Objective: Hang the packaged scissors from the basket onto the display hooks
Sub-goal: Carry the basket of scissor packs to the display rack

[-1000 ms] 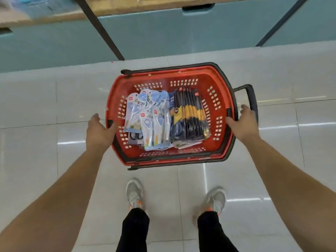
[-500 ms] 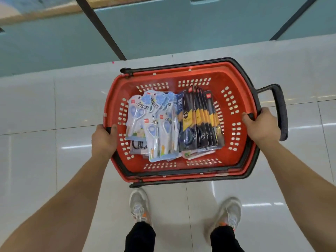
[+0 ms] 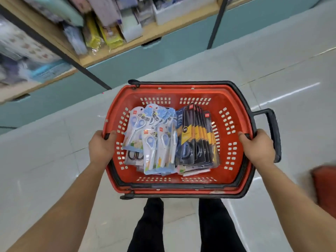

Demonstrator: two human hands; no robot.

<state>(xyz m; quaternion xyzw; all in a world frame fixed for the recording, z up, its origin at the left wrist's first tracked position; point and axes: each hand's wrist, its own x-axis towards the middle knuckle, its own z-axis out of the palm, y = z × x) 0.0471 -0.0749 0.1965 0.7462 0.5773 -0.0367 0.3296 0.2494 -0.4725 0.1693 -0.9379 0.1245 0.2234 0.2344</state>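
You carry the red basket above the floor with both hands. Your left hand clenches the left rim, fingers curled over the edge. Your right hand grips the right rim the same way, just inside the black pull handle.

All the packaged scissors lie in the basket. The light blue packs are fanned loosely on the left, and the dark packs stand on edge in a tight row on the right.

- **Tilting:** If you tilt the basket, the dark row will likely topple and the blue fan slide, mixing the 2 kinds.
- **No free hand:** Reaching in 1-handed would probably let the basket swing or drop, so set it down first.
- **Bumps and snags:** The pull handle sticks out to the right, and a blurred red object sits close to your right forearm. Either could snag or get bumped as you turn.
- **Hooks:** No display hooks are in view, only a blurred shelf of goods, so confirm the right spot before you unload.
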